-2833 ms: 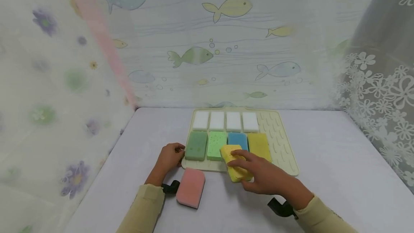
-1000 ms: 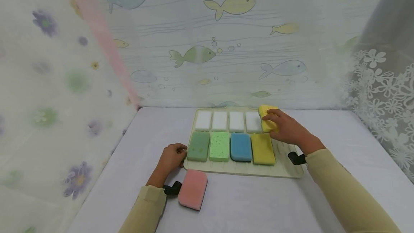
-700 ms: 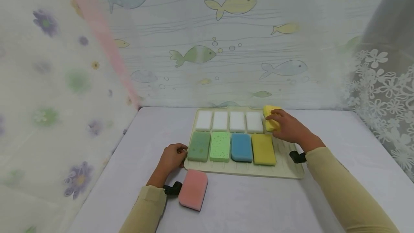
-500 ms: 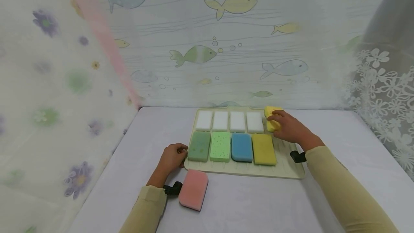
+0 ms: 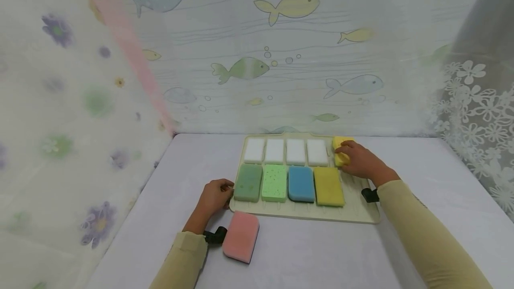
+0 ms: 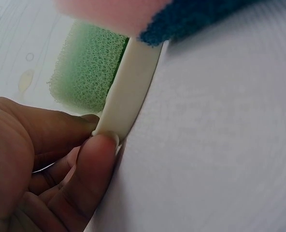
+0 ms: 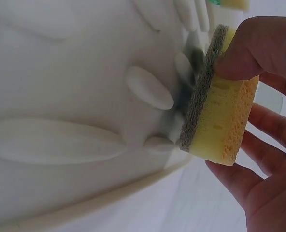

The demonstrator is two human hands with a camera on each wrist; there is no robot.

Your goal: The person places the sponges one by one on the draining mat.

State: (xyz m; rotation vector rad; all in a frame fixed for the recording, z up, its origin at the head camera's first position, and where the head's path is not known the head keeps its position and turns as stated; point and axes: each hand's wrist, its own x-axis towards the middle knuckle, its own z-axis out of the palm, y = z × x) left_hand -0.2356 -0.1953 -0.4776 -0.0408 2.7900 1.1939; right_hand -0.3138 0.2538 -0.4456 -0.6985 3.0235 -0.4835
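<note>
My right hand (image 5: 361,160) grips a yellow scrubbing sponge (image 7: 218,116) with a grey scouring side, between thumb and fingers. In the right wrist view its grey side faces the ribbed surface of the cream draining tray (image 5: 357,211). The head view puts this sponge at the tray's back right, right of a row of several white sponges (image 5: 295,151). With thumb and fingertip, my left hand (image 5: 214,196) pinches the tray's front left edge. Beside those fingers a dark green sponge (image 6: 87,67) lies on the tray.
In the tray's front row lie a speckled light green sponge (image 5: 275,183), a blue sponge (image 5: 301,183) and a mustard-yellow sponge (image 5: 329,186). A pink sponge (image 5: 241,236) with a dark blue underside lies on the white tablecloth (image 5: 313,253) by my left wrist. A patterned curtain (image 5: 225,35) hangs behind.
My right hand has carried the yellow sponge from over the front row to the back right of the tray, then lowered it slightly. My left hand has stayed at the tray's edge.
</note>
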